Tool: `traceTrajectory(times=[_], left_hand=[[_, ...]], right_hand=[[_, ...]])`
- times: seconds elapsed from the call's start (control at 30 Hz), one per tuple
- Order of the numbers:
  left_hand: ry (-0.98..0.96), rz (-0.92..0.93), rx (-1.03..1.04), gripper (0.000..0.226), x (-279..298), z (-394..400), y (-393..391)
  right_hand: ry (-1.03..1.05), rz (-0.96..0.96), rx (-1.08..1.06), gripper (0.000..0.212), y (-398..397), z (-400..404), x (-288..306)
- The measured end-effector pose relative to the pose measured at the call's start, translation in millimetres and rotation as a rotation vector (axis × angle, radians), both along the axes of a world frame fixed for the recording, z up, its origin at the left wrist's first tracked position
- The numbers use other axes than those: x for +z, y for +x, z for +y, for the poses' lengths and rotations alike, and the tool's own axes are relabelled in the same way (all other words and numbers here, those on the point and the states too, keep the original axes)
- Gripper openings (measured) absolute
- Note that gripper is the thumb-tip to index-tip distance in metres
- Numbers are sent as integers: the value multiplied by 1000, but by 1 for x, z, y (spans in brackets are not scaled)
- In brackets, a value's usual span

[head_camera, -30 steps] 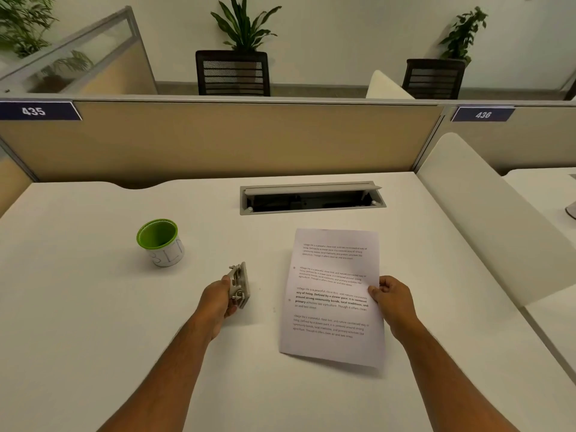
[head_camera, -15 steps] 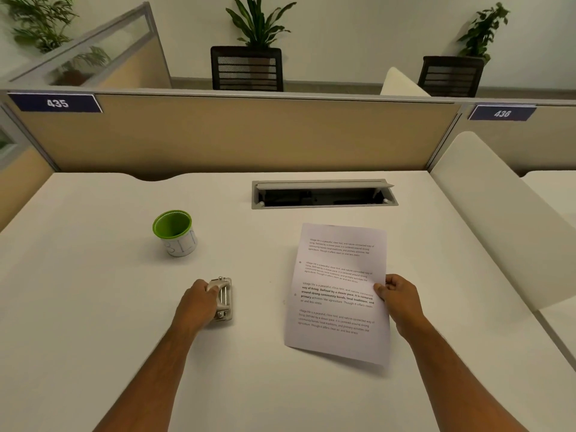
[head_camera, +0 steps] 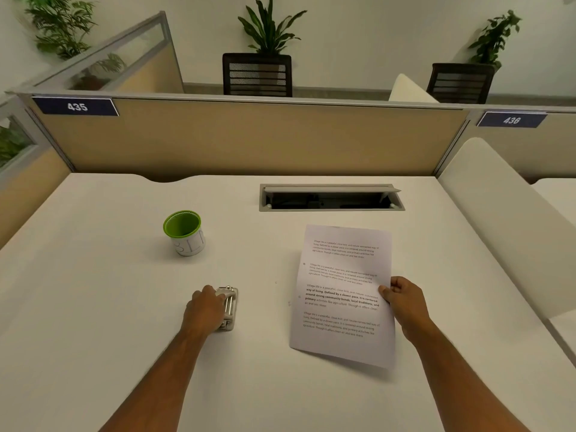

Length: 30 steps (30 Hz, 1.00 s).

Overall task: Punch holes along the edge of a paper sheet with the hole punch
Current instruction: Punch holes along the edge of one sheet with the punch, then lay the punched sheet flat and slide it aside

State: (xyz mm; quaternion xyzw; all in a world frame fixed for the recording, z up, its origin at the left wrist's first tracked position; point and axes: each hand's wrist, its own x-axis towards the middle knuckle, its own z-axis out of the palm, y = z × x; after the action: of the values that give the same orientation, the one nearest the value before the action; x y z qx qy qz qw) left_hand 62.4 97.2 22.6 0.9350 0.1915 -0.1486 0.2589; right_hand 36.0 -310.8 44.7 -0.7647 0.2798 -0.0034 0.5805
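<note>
A printed paper sheet point(head_camera: 343, 294) is held a little above the white desk point(head_camera: 93, 307), its near edge lifted and casting a shadow. Two small punched holes show along its left edge. My right hand point(head_camera: 402, 302) pinches the sheet's right edge between thumb and fingers. A small metal hole punch point(head_camera: 230, 307) rests on the desk left of the sheet. My left hand point(head_camera: 204, 310) lies over the punch's left side with the fingers curled on it.
A green-rimmed white cup point(head_camera: 184, 232) stands at the back left. An open cable hatch point(head_camera: 330, 198) is set into the desk behind the sheet. A beige partition point(head_camera: 249, 141) closes the far side, and a white divider panel point(head_camera: 505, 219) rises at the right.
My left hand has carried the hole punch away from the sheet and set it flat on the desk. The sheet stays in my right hand.
</note>
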Motion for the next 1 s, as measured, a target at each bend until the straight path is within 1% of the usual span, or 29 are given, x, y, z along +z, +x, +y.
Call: traceTrajectory(times=[0.2,0.27,0.33,0.37,0.43,0.47,0.53,0.6,0.7,0.8,0.87,1.0], left_hand=[[10,13,23,37,2,-3,-1],[25,-8,44,35,6,-5,-3],[54,-117,64,34,13,-9,-3],[34,-201,77,31,19,-15,-2],[-90,-329,76,20,31,-35,4],[-178,-344,51,14,37,-47,8],[-355,-277,-32,12,46,-76,15],[-501,-161,-98,13,52,-103,21],[-681,12,-126,13,51,-134,27],[-737,88,-99,15,46,-153,33],[-758,78,-57,15,44,-159,35],[-737,44,-10,11,38,-173,42]], right_hand=[[18,-6,-6,12,0,-5,-3],[22,-3,-4,12,0,-7,-4],[25,3,4,12,1,-10,-4],[25,9,11,11,2,-12,-5],[32,24,28,10,4,-16,-5],[39,32,37,9,5,-17,-6],[47,47,55,7,8,-20,-6],[59,51,70,7,10,-23,-4],[86,53,97,8,12,-27,0],[107,49,111,10,15,-34,3],[113,47,113,11,18,-37,3],[128,57,107,10,26,-49,1]])
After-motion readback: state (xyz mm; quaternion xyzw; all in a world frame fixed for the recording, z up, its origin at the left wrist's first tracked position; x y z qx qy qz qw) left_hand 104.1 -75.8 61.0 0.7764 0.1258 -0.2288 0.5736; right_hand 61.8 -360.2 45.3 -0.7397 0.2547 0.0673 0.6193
